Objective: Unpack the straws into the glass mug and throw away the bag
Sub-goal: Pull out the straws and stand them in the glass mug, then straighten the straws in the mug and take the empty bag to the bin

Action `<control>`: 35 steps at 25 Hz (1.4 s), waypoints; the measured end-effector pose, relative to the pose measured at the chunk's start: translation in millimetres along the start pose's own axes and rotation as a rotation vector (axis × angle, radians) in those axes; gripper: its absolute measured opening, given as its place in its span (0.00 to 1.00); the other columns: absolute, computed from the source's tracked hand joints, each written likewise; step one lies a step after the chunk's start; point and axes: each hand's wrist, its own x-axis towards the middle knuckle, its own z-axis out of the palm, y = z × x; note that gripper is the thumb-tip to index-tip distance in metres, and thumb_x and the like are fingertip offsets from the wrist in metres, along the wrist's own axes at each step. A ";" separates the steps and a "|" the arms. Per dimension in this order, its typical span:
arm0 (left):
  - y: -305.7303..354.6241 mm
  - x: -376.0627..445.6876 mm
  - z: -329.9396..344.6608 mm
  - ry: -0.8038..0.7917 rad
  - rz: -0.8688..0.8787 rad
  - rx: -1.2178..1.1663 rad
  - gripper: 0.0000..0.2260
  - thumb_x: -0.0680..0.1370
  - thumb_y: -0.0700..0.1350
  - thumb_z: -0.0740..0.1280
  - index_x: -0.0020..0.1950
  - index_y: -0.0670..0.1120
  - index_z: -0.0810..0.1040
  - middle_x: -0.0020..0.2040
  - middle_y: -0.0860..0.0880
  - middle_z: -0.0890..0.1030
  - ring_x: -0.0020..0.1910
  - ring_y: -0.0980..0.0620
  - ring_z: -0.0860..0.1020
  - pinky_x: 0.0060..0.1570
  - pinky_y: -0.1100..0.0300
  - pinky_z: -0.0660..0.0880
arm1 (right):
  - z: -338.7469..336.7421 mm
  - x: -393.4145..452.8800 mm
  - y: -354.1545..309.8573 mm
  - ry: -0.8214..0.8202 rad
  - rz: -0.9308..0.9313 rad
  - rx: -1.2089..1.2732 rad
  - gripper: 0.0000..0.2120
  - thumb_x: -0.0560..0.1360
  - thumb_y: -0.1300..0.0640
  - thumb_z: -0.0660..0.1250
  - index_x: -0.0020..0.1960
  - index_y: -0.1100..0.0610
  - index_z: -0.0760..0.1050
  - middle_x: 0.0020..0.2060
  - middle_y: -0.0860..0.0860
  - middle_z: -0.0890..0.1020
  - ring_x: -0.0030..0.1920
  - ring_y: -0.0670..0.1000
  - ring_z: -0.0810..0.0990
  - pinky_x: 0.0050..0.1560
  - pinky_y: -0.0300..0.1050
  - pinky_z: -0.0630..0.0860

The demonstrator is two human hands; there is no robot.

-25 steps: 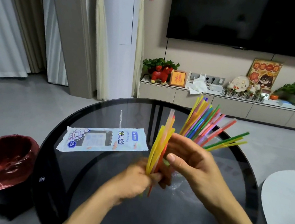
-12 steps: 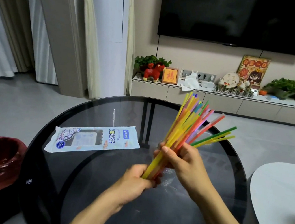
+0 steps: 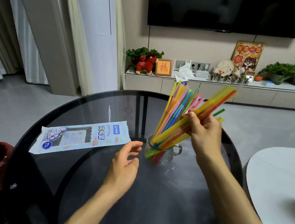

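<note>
Straws (image 3: pixel 175 115) standing fanned in glass mug (image 3: pixel 163 155), right hand (image 3: pixel 205 133) pinched round upper stems; left hand (image 3: pixel 126 163) beside mug, fingers spread, empty; bag (image 3: pixel 82 137) flat left of mug.

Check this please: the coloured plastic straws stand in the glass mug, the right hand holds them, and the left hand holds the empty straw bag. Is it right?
Not quite. In the head view the left hand is open and holds nothing; the empty pale-blue plastic straw bag lies flat on the round dark glass table. The coloured plastic straws stand in the glass mug, held by the right hand.
</note>
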 end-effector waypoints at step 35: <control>19.2 69.6 48.8 -0.287 -0.025 0.460 0.38 0.57 0.57 0.78 0.64 0.53 0.68 0.58 0.48 0.75 0.60 0.47 0.74 0.59 0.49 0.75 | 8.1 -16.5 69.0 -0.319 0.385 0.018 0.45 0.56 0.49 0.84 0.68 0.52 0.67 0.54 0.52 0.83 0.52 0.47 0.83 0.44 0.40 0.80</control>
